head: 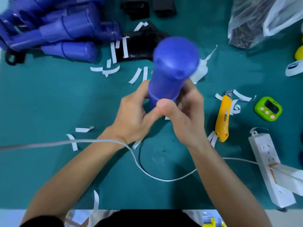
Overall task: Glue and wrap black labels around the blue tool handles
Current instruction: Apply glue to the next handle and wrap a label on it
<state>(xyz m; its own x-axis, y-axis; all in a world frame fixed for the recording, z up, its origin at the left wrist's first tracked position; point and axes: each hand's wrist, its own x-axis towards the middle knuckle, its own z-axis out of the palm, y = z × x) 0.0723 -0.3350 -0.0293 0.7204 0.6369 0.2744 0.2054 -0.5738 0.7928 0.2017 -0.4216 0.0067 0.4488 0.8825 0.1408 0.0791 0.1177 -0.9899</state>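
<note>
A blue tool handle [172,69] stands upright in the middle of the teal table, its rounded end pointing up at the camera. My left hand [132,115] and my right hand [185,110] both grip its narrow lower neck, thumbs meeting in front. Something dark shows between my right fingers and the handle; I cannot tell whether it is a label. A pile of black labels [141,46] lies behind the handle. More blue handles [65,33] are stacked at the far left. A white glue bottle [201,69] lies just right of the held handle.
White backing strips [136,76] litter the mat. A yellow utility knife [223,117] and a green timer [268,108] lie at the right, a white power strip [268,163] at the near right. A white cable [144,172] crosses in front. Plastic bags [262,18] sit at the far right.
</note>
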